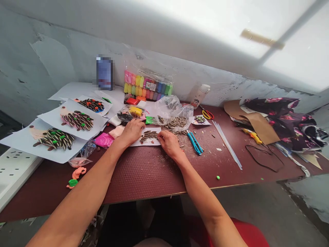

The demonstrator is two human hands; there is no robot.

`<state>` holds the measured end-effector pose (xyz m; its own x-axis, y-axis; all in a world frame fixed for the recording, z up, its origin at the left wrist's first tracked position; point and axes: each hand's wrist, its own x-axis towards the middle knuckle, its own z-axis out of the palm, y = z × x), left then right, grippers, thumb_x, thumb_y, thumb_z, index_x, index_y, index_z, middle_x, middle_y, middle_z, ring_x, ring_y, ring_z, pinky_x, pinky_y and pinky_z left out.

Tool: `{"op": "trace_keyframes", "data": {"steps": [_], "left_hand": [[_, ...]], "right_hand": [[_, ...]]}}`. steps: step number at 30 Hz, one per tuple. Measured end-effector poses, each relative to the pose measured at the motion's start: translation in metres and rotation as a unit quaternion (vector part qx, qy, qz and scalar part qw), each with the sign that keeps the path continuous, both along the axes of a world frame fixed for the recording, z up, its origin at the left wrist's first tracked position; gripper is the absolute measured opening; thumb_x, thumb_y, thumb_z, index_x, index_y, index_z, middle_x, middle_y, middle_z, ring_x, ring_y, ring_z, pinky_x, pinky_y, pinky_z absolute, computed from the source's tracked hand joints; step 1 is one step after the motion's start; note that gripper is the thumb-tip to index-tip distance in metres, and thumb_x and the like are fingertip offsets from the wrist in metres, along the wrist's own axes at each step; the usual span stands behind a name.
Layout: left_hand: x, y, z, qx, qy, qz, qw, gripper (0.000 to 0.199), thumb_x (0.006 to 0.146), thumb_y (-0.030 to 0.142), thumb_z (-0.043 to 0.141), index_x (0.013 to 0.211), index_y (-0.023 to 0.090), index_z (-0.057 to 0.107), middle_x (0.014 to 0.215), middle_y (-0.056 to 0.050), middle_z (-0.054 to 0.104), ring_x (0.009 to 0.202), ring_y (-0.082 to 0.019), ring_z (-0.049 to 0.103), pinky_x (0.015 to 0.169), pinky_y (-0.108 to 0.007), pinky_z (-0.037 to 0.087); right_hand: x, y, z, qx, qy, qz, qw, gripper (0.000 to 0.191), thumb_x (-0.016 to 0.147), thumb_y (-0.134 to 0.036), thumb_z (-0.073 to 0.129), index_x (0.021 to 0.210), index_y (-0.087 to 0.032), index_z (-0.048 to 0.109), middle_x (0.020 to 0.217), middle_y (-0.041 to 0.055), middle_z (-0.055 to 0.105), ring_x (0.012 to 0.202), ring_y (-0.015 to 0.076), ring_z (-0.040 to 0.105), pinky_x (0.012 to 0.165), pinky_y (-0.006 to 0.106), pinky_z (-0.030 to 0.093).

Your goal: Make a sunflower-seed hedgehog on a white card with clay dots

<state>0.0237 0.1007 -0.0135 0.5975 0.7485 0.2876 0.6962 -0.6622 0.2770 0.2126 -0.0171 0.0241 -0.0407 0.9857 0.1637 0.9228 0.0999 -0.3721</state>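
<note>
Pale wall (84, 44) backs a maroon tabletop (154, 175). Head view: the seed-covered card (149, 136) lies between left grip (131, 132) and right grip (170, 142), one at each end, long axis roughly along the near edge; fingers curl, whether pinching cannot be told.

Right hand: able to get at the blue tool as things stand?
Probably yes. The blue tool lies close beside the right hand, with nothing seen on top; the seed pile sits behind, leaving that side free.
</note>
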Motion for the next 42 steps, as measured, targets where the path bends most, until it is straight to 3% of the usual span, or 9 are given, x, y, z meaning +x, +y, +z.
{"op": "trace_keyframes", "data": {"steps": [17, 24, 31, 42], "left_hand": [[0.000, 0.000, -0.001, 0.004, 0.002, 0.002, 1.000, 0.029, 0.088, 0.014, 0.049, 0.098, 0.017, 0.076, 0.102, -0.012, 0.072, 0.098, -0.027, 0.062, 0.092, -0.041, 0.050], [-0.001, 0.000, -0.001, 0.002, -0.006, -0.002, 1.000, 0.030, 0.087, 0.013, 0.049, 0.098, 0.017, 0.076, 0.102, -0.012, 0.072, 0.097, -0.027, 0.063, 0.093, -0.041, 0.050], [0.000, 0.000, 0.001, 0.004, 0.013, 0.007, 1.000, 0.031, 0.087, 0.012, 0.049, 0.099, 0.018, 0.076, 0.102, -0.012, 0.072, 0.098, -0.027, 0.063, 0.093, -0.041, 0.050], [-0.001, 0.000, 0.001, 0.007, 0.013, 0.006, 1.000, 0.031, 0.088, 0.015, 0.048, 0.099, 0.018, 0.076, 0.100, -0.012, 0.072, 0.097, -0.027, 0.063, 0.092, -0.041, 0.050]], "right_hand": [[0.003, 0.002, 0.000, 0.005, 0.029, -0.006, 1.000, 0.011, 0.092, -0.019, 0.062, 0.089, -0.021, 0.071, 0.089, 0.0023, 0.070, 0.080, 0.0149, 0.059, 0.073, 0.024, 0.038], [0.022, -0.001, 0.015, 0.010, 0.002, -0.116, 0.993, 0.019, 0.091, -0.015, 0.056, 0.094, -0.020, 0.074, 0.095, 0.0060, 0.074, 0.086, 0.0179, 0.064, 0.076, 0.026, 0.041], [0.049, -0.004, 0.030, -0.095, -0.062, -0.207, 0.972, 0.019, 0.088, -0.018, 0.060, 0.091, -0.022, 0.078, 0.093, 0.0057, 0.078, 0.088, 0.0202, 0.068, 0.071, 0.026, 0.040], [0.047, -0.002, 0.020, -0.117, 0.049, -0.083, 0.988, 0.008, 0.078, -0.019, 0.071, 0.079, -0.022, 0.079, 0.076, 0.0002, 0.073, 0.068, 0.0132, 0.060, 0.063, 0.023, 0.038]]}}
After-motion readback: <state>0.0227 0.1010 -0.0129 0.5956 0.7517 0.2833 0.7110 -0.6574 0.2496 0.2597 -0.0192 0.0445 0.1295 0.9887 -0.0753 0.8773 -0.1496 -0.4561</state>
